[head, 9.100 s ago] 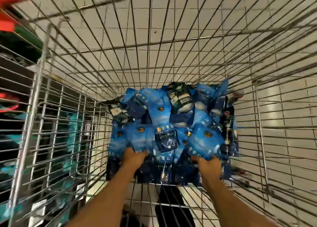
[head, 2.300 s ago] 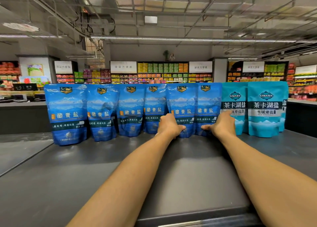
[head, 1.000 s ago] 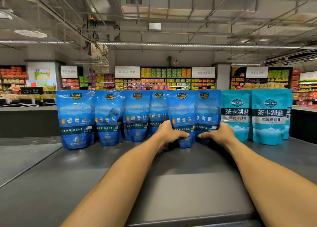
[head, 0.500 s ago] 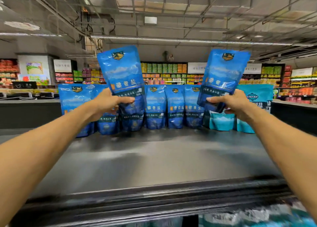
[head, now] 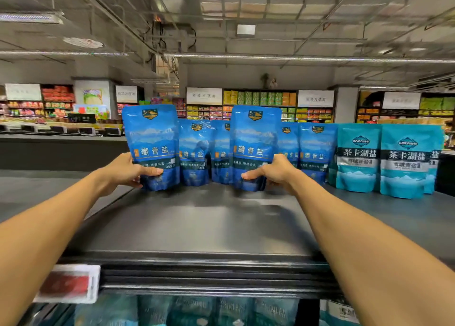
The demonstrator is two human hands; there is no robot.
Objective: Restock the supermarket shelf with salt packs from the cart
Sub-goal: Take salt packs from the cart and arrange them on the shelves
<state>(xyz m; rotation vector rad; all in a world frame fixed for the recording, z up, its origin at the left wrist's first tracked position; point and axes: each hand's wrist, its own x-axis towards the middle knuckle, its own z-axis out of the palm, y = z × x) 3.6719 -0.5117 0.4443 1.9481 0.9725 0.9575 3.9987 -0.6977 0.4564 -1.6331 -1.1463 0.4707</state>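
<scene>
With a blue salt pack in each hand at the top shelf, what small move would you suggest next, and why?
Probably settle both packs down and let go. The left hand grips one blue salt pack and the right hand grips another; both stand upright, their bottoms at the shelf surface, in front of the back row of blue packs.

Deep blue salt packs (head: 152, 138), each with a pale mountain print, gold badge and dark green band (lettering in white). Teal packs (head: 358, 158) with a black band and white peaks. Matte dark grey shelf (head: 209, 227); red-and-white price tag (head: 67, 284).
</scene>
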